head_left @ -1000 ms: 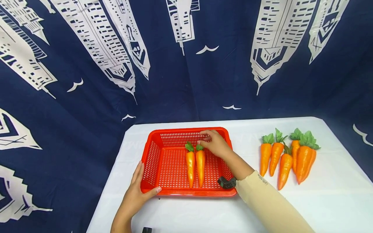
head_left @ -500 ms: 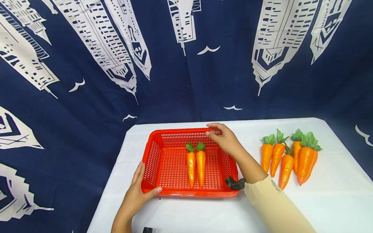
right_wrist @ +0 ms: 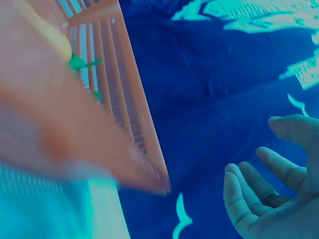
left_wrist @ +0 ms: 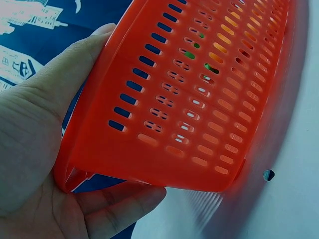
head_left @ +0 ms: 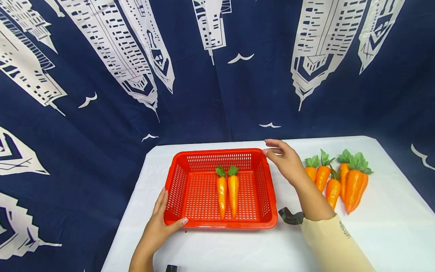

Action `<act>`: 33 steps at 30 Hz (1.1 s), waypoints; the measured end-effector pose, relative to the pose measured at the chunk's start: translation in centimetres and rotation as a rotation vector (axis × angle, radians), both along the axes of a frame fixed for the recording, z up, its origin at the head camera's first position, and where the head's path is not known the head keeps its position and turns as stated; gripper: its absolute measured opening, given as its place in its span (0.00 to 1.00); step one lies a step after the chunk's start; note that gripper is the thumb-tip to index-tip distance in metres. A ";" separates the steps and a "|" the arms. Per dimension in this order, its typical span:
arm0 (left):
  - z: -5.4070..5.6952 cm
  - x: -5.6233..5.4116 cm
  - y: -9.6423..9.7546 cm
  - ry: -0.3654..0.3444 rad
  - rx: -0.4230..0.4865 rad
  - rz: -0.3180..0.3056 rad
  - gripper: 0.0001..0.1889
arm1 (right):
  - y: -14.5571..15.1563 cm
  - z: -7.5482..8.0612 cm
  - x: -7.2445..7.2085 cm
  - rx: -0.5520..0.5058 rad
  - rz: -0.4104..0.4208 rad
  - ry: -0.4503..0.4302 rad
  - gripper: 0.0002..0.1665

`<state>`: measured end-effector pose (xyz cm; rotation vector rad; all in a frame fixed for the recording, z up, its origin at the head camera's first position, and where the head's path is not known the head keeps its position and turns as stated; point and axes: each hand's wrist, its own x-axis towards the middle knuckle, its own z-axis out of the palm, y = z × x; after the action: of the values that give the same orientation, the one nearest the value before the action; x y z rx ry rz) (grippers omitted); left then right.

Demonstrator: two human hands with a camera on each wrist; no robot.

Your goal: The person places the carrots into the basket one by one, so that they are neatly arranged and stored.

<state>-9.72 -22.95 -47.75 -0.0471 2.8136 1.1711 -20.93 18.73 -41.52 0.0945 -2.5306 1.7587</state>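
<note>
A red plastic basket point(head_left: 221, 226) with slotted walls stands on the white table. Inside it, two orange carrots with green tops, the left carrot point(head_left: 222, 198) and the right carrot point(head_left: 233, 194), lie side by side. My left hand point(head_left: 157, 226) holds the basket's near left corner; in the left wrist view the fingers and thumb span the corner point(left_wrist: 89, 149). Just past the basket's far right corner hovers my right hand point(head_left: 287, 160), fingers loosely bent and nothing in them. In the right wrist view that hand point(right_wrist: 279, 189) is apart from the basket.
On the table's right side lie several more carrots, among them a thick carrot point(head_left: 354, 189); my right forearm partly covers this group. A dark blue curtain point(head_left: 210, 105) with white buildings hangs behind the table. A black strap point(head_left: 291, 217) sits by my right wrist.
My right hand has moved from above the right carrot's top, out over the basket's right side, toward the loose carrots. My left hand and both carrots in the basket have stayed put.
</note>
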 end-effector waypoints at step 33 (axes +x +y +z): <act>-0.1 -0.1 -0.2 -0.003 0.016 -0.001 0.64 | 10.4 -5.7 2.2 0.172 -0.144 -0.243 0.46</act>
<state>-9.80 -23.15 -47.88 -0.0462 2.8008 1.1919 -18.74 29.10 -47.24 -0.3049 -2.7703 1.5844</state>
